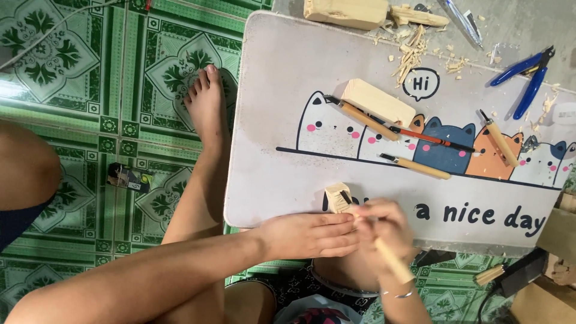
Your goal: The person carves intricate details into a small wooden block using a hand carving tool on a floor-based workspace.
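A small pale wood block (pixel 336 197) stands on the near edge of a low white table (pixel 282 90) printed with cartoon cats. My left hand (pixel 312 235) lies flat along the table edge, fingers pressed against the block's near side. Close beside it, my right hand (pixel 384 225) grips a wooden-handled carving tool (pixel 389 255), whose dark tip touches the block's right face.
Several wooden-handled carving tools (pixel 414 165), a larger wood block (pixel 377 101), blue pliers (pixel 525 75), wood shavings (pixel 414 54) and another block (pixel 345 11) lie on the table. A bare foot (pixel 207 108) rests on the green tiled floor at left. Cardboard pieces (pixel 552 288) sit at lower right.
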